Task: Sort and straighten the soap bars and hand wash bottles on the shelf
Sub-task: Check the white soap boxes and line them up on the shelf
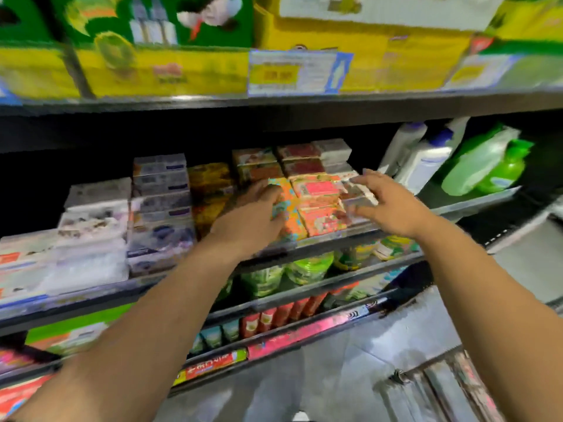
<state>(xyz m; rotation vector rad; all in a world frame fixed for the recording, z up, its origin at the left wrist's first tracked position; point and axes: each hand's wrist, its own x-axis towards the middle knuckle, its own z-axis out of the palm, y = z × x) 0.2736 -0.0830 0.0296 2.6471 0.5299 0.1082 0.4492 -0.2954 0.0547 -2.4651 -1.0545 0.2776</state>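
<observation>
Along the front edge of the black metal shelf point(475, 203), from its left end:

Stacked white film-wrapped soap packs point(91, 208), blurred, piled several high right up to the edge.

Just beside them, a tall stack of grey-blue cardboard soap boxes point(160, 190), fronts facing out.

Next, yellow-brown soap boxes point(210, 184), set a little further back and partly hidden behind the wrist.

Left hand point(253, 214) near the middle of the shelf, fingers curled round the left side of an orange-and-teal patterned soap box point(288, 208), gripping it upright at the front edge.

Touching that box on its right, stacked pink-and-orange soap boxes point(320, 202); behind these, toward the back of the shelf, red-brown soap boxes point(301, 159) in a taller pile.

Right hand point(387, 205) open, fingers straight and slightly spread, tips resting on pale grey-white soap packs point(358, 197) just right of the pink stack.

Toward the right end, well apart from the soaps, white plastic bottles with blue-purple caps point(426, 159), tilted.

Last, at the right end, a green hand wash bottle with a pale green pouch point(487, 166) leaning against it.
</observation>
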